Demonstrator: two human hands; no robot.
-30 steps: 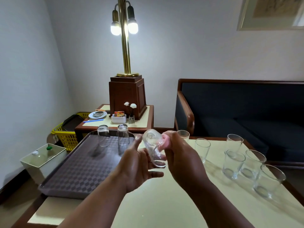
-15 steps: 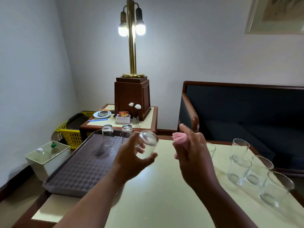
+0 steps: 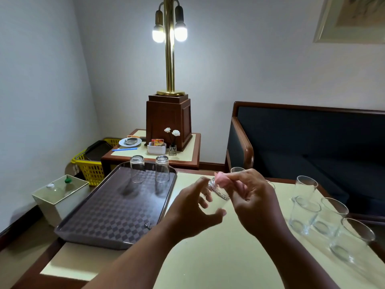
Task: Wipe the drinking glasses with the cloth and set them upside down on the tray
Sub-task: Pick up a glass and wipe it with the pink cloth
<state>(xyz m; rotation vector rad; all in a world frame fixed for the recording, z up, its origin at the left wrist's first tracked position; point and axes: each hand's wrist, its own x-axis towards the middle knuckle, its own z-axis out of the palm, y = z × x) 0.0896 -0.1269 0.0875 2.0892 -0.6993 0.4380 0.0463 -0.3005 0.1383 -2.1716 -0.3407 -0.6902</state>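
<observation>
Glass (image 3: 216, 193) is held tilted in the air just to the right of the tray (image 3: 108, 215), above the cream table (image 3: 208, 263) on which the tray lies. The left hand (image 3: 191, 211) grips it, thumb curled under the near side and fingers bent round the far side, with the forefinger lifted along the top. The right hand (image 3: 256, 203) is just beyond the glass, farther right of the tray, and pinches a small pink cloth (image 3: 220, 180) between thumb and forefinger, its other fingers loosely curled. The cloth meets the glass at its raised end; whether it goes inside I cannot tell. At the far end of the tray stand an upturned glass (image 3: 137, 170) and a second upturned glass (image 3: 162, 170), side by side and apart. Well to the right of the tray, past both hands, a cluster of upright glasses (image 3: 304, 215) stands on the table, and the rim of another shows behind the right hand. Beyond the tray's far edge is a side table (image 3: 145, 156) bearing a lit brass lamp (image 3: 169, 59). A yellow basket (image 3: 91, 170) sits on the floor off the tray's far left corner, and a dark sofa (image 3: 312, 142) stands far to the tray's right.
</observation>
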